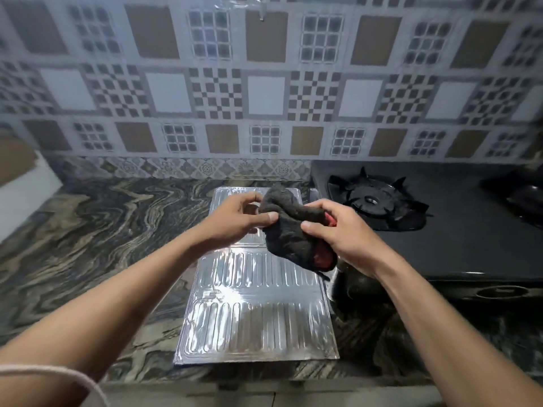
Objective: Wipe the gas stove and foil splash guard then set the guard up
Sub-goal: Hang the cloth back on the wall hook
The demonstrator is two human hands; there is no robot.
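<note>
Both hands are holding a dark grey cloth (289, 227) in the air above the far half of the foil splash guard (255, 312). The left hand (235, 218) is pinching the cloth's upper left edge between thumb and curled fingers, while the right hand (338, 230) is gripping its right side, thumb on top and fingers wrapped under, where a red patch of the fabric is showing. The guard is lying flat on the marbled countertop (88, 245), folded into ribbed silver panels, its long side running away from the person. Just beside it on the right is sitting the black gas stove (455, 245), its near burner grate (379, 198) uncovered, backing onto the patterned tile wall (264, 83)
</note>
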